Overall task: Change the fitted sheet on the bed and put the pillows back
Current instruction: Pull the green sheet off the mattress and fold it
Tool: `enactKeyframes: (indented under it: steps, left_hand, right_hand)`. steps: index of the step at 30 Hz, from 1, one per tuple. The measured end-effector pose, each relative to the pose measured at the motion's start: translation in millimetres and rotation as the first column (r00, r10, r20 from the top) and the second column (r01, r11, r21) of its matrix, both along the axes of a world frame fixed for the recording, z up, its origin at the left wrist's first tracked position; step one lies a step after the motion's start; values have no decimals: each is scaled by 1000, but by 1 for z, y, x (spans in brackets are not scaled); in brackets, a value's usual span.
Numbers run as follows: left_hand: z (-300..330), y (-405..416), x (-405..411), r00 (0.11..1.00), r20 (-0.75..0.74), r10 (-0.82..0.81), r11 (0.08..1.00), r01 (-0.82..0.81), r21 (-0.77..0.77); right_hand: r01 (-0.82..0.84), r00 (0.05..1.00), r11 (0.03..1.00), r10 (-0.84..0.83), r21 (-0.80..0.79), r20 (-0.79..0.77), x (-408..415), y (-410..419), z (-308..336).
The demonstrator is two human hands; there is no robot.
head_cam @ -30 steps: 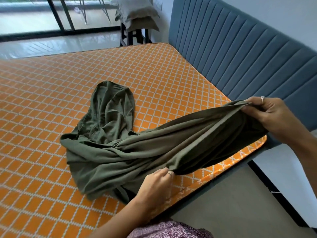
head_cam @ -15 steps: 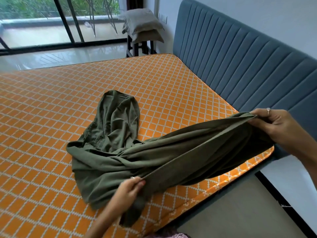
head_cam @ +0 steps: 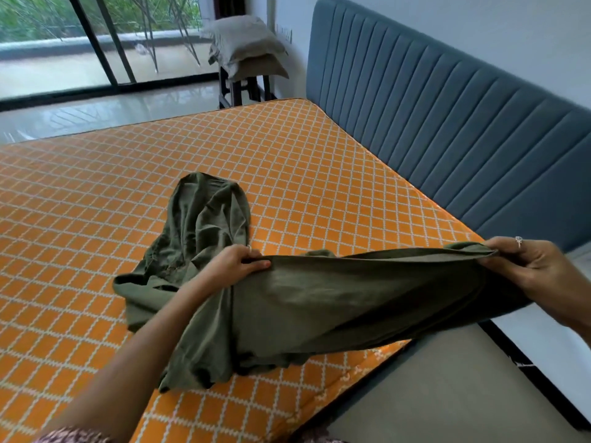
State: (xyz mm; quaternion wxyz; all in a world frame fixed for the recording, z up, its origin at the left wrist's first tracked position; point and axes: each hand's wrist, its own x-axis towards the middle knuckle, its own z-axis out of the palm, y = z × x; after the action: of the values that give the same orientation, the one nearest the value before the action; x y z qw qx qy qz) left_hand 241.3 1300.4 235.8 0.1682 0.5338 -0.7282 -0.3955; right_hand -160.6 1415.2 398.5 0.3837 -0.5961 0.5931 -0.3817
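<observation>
Bare orange mattress (head_cam: pixel 96 193) across left and far, no sheet fitted yet. Green sheet (head_cam: pixel 335 302) bunched near middle, rest heaped toward left. Left hand (head_cam: pixel 233 266) pinching sheet edge, fingers curled round the fabric. Stretch of hem pulled taut between both hands, likely hunting for a corner to hook on. Right hand (head_cam: pixel 531 266) gripping the other end of the hem, held over near right mattress corner beside blue headboard (head_cam: pixel 447 129). Pillows (head_cam: pixel 246 46) stacked on stool far off, parked clear of the bed until sheet is on.
</observation>
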Motion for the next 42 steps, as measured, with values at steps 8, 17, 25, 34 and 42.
enactKeyframes:
  steps: [8, 17, 25, 34, 42]
  left_hand:
    - [-47, 10, -58, 930, 150, -335, 942, 336, 17]
    - [-52, 17, -71, 914, 184, -360, 933, 353, 73]
    - [-55, 8, -101, 855, 257, -451, 892, 441, 98]
    - [-57, -5, -129, 625, 350, -697, 715, 578, 392]
    - [-42, 2, -98, 883, 263, -390, 921, 382, 83]
  right_hand:
    - [72, 997, 995, -71, 73, -19, -17, 21, -12]
    - [36, 999, 995, -32, 94, -40, -31, 25, -17]
    - [26, 999, 991, -19, 135, -50, -35, 43, -18]
    - [42, 998, 982, -33, 186, -52, -44, 60, -21]
    - [26, 995, 993, -15, 115, -94, -45, 37, -17]
